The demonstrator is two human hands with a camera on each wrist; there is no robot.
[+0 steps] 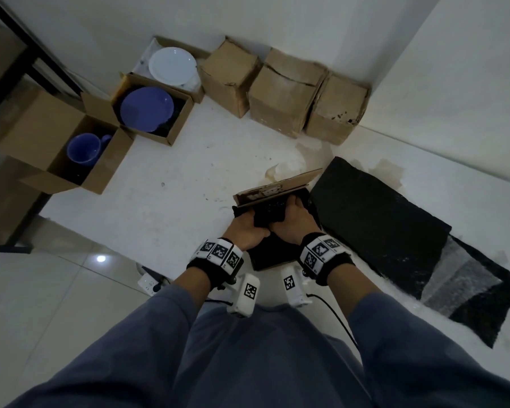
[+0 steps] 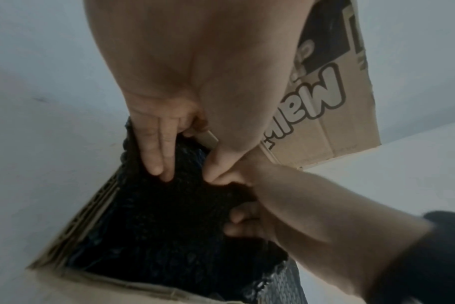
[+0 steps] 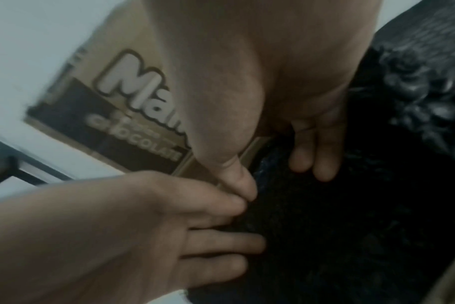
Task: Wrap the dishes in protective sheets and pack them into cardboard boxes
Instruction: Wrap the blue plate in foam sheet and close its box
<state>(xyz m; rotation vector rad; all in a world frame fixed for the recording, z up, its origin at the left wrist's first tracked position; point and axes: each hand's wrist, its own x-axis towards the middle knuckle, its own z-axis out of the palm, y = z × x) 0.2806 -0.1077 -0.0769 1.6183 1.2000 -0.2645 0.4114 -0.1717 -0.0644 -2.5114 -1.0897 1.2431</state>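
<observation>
Black bubble-wrap sheeting fills the open cardboard box just in front of the person, and both hands are down inside it, pressing on the wrapped bundle. The left hand lies with its fingers nearly straight and flat against the dark wrap; the right hand does the same beside it, thumbs touching, neither curled round anything. A printed flap of the box stands up on the far side of the hands. Just right of the box lies a stack of black sheets on the white surface. Along the far edge stand three closed boxes, and to the left three open ones holding a white plate, a blue plate and a blue mug.
</observation>
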